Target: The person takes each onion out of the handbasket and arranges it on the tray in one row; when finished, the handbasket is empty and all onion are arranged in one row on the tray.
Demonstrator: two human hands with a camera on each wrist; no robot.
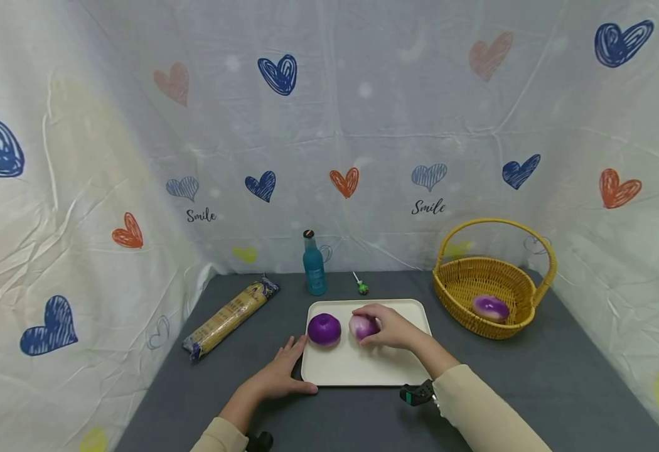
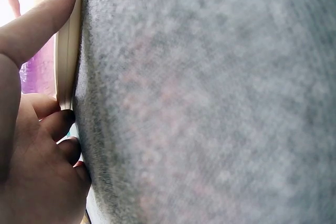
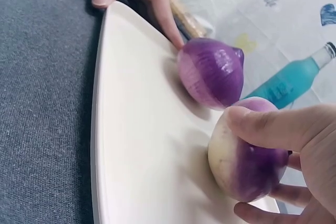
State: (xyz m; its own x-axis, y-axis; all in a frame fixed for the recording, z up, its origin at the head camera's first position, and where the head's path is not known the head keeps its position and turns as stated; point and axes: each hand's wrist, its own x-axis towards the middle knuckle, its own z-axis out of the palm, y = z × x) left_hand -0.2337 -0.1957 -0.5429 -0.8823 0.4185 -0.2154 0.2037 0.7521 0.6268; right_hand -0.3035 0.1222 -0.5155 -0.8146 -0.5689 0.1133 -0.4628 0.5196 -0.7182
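My right hand (image 1: pixel 388 328) grips a round purple-and-white vegetable (image 3: pixel 247 153), thumb on one side and fingers on the other, over the right half of a cream tray (image 1: pixel 358 370). I cannot tell whether it touches the tray. To its left on the tray sits a purple onion (image 1: pixel 324 329) with a pointed tip. The left hand (image 1: pixel 281 371) holds the tray's near left corner. Its thumb lies along the near edge, while its fingers meet the left side; in the left wrist view some of these fingers are curled.
A yellow wicker basket (image 1: pixel 448 290) with a tall handle, holding a purple-and-white vegetable (image 1: pixel 490 308), stands right of the tray. Behind the tray are a blue bottle (image 1: pixel 314 270) and a green lollipop (image 1: pixel 362 288). At left lies a long pack of noodles (image 1: pixel 230 317).
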